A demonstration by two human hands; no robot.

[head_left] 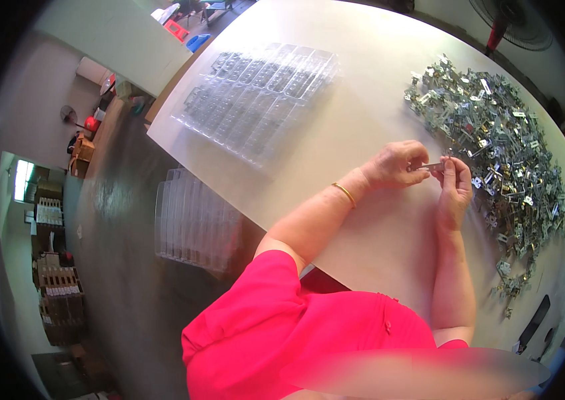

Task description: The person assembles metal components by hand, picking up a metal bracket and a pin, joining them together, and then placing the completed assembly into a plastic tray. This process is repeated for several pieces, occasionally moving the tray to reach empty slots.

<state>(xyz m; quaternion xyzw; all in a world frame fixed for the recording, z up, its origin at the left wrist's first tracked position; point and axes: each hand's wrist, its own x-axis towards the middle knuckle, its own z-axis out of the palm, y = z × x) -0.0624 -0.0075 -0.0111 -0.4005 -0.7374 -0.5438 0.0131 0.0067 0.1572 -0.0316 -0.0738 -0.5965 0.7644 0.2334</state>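
My left hand [396, 163] and my right hand [456, 190] meet over the white table [362, 107], both pinching one small metal part [432, 167] between their fingertips. A gold bangle [344, 193] sits on my left wrist. Just right of the hands spreads a large pile of small shiny metal brackets [496, 147]. A clear plastic compartment tray [259, 93] lies flat on the table to the far left, apart from both hands.
A stack of clear plastic trays [192, 223] stands beside the table's left edge, lower than the tabletop. A dark flat object [534, 323] lies near the table's right corner. A fan [509, 20] stands beyond the far edge. Boxes and shelving stand across the floor at left.
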